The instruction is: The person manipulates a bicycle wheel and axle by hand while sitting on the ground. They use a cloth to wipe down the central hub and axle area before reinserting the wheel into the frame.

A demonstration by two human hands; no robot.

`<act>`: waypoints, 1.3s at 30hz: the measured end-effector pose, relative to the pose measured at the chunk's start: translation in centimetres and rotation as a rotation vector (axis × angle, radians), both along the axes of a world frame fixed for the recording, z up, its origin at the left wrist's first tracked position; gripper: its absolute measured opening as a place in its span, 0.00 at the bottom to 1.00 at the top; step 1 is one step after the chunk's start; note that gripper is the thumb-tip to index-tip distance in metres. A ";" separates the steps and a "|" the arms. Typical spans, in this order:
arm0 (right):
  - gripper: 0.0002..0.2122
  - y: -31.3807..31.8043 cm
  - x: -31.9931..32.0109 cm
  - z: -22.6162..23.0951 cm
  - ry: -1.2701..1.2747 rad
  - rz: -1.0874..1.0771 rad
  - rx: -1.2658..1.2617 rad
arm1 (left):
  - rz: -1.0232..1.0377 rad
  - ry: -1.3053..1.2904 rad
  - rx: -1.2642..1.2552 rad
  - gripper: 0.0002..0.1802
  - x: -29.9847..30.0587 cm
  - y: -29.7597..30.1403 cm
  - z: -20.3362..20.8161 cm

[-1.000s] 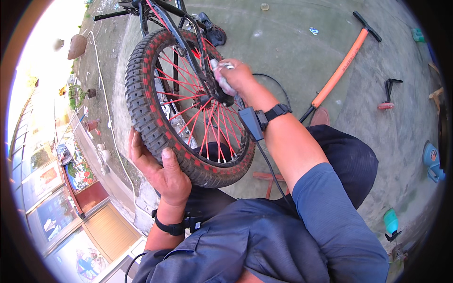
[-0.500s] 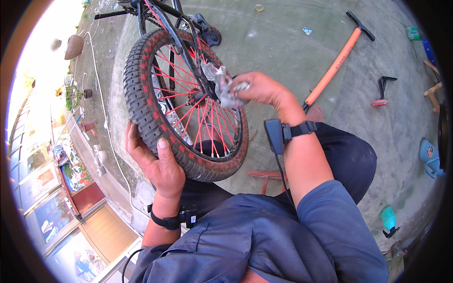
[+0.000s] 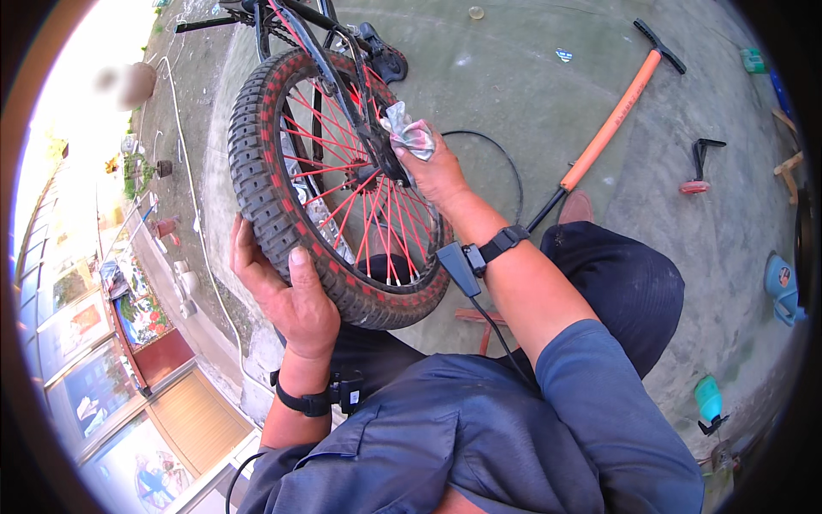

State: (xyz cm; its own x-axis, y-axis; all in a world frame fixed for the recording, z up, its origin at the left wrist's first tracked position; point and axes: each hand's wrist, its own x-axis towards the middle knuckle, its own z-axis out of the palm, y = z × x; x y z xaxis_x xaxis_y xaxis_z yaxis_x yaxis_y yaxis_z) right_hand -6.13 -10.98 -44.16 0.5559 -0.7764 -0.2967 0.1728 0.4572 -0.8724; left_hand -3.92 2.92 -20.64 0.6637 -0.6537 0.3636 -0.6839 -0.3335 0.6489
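A bicycle wheel [image 3: 257,154] with a knobby black tyre, red patches and red spokes stands before me. My left hand [image 3: 295,300] grips the lower left of its tyre, thumb on the near sidewall and fingers on the tread. In my right hand [image 3: 437,176] is a crumpled pale rag [image 3: 409,133], bunched up above the fingers. That hand is beside the black frame tube [image 3: 347,98], close to the wheel's hub [image 3: 364,178]; whether the rag presses on the tube I cannot tell. Part of the palm is hidden.
An orange floor pump [image 3: 612,120] with a black handle lies to the right, its black hose [image 3: 505,154] curving behind my right hand. Farther right are a red-and-black part [image 3: 698,176], a blue watering can [image 3: 779,287] and a green bottle [image 3: 708,398]. A pedal [image 3: 385,60] sticks out beyond the wheel.
My right hand has moved a little left and turned upright, so the rag now bunches above the fingers instead of hanging beside the frame. The left hand keeps its grip on the tyre.
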 end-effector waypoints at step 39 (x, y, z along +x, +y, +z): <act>0.21 -1.8 -6.0 1.6 0.334 0.562 -0.147 | 0.006 -0.009 -0.007 0.30 -0.2 -0.1 -0.4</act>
